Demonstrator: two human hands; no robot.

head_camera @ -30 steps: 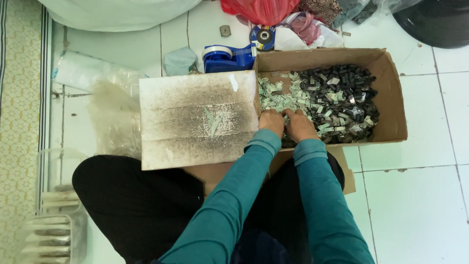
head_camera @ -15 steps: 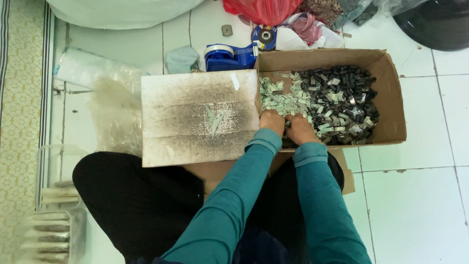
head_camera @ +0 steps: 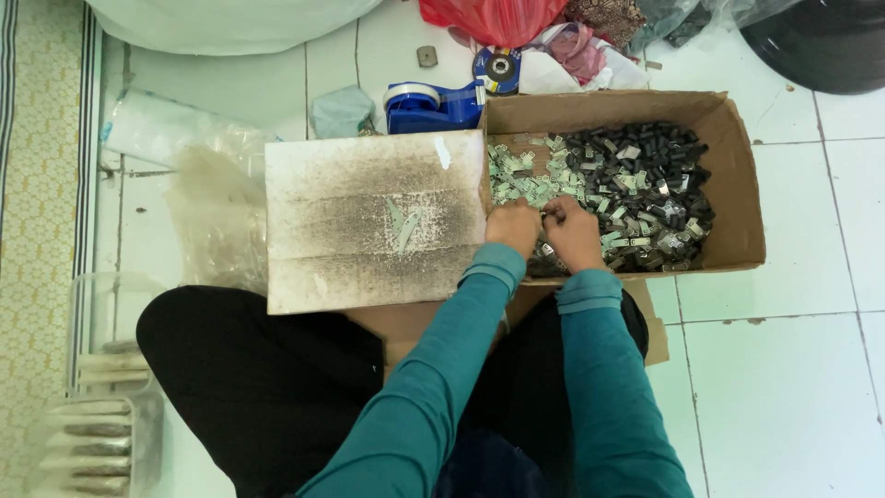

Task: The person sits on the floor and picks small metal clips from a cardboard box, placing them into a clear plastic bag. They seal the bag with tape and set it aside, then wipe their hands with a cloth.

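Left hand (head_camera: 513,227) and right hand (head_camera: 573,232) side by side, both curled over one small metal piece (head_camera: 551,217) between the fingertips; exact grip hard to tell. Beneath them, cardboard box (head_camera: 737,175) heaped with silver clips (head_camera: 525,180) and black pieces (head_camera: 645,157). Soiled cardboard flap (head_camera: 369,221) just left.

Open cardboard box (head_camera: 737,175) sat flat on the floor, flaps spread. Held a heap of small metal clips (head_camera: 530,180), pale silver at left, and black pieces (head_camera: 659,166) piled right. Few clips lay under the hands.
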